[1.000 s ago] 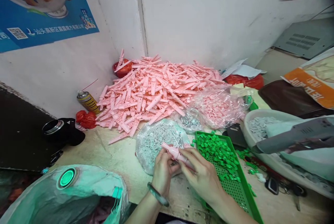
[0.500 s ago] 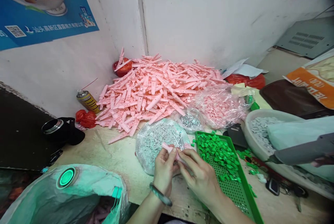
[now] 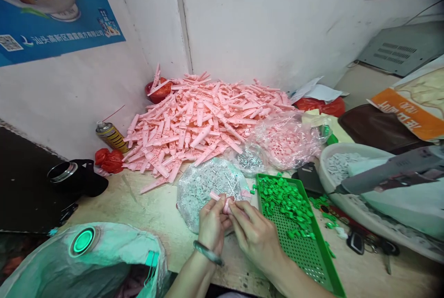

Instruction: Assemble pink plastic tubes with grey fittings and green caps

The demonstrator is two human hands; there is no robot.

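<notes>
My left hand [image 3: 211,226], with a bracelet on its wrist, pinches a slim pink plastic piece [image 3: 214,195] whose far end sticks out past the thumb. Fingers of my right hand [image 3: 255,232] close on the near end of the same piece; fingertips hide part of it. Both hands are over the front edge of a round dish lined with clear plastic [image 3: 190,217]. In the dish lie small whitish parts [image 3: 204,177] and metal pins [image 3: 225,181]. Just right of my right hand is a green perforated tray [image 3: 317,265] holding small green parts [image 3: 282,198].
A large heap of pink pieces [image 3: 197,122] lies against the wall. Beside it are a bag of small pink parts [image 3: 284,143] and metal pins [image 3: 250,159]. A grey pointed tool [image 3: 391,170] crosses a white basin [image 3: 324,164]. An open sack [image 3: 114,235] stands front left.
The whole view has shifted slightly. My hands have drawn closer together around the pink piece, and my right fingers now pinch tightly at its near end.
</notes>
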